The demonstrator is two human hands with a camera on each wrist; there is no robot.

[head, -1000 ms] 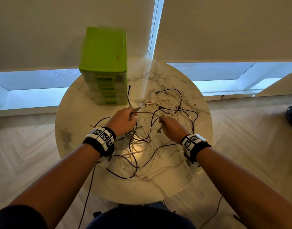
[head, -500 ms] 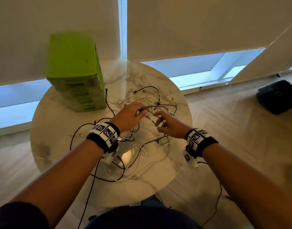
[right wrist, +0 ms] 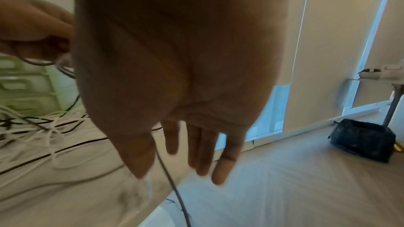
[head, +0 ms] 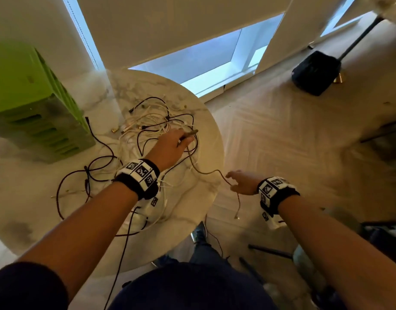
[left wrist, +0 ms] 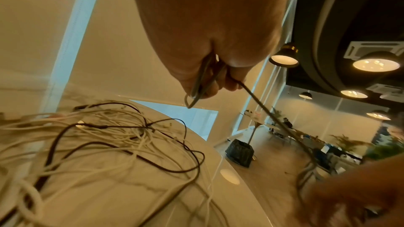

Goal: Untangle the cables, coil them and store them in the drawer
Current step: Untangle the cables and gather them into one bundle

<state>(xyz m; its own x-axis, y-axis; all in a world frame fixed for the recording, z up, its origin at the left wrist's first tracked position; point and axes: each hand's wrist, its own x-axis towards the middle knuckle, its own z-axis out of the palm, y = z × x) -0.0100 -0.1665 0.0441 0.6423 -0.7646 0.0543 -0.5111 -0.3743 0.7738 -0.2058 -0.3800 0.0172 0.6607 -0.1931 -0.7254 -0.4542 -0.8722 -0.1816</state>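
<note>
With left hand (head: 170, 146) gripping the cable (head: 206, 172) and right fingers (right wrist: 203, 153) open, we should draw it out slowly.

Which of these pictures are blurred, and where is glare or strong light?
Head view: fairly sharp, bright window strip, green drawer unit smeared. Left wrist view: lit ceiling lamps glare, right hand blurred. Right wrist view: right hand dark and soft, table streaked.
</note>
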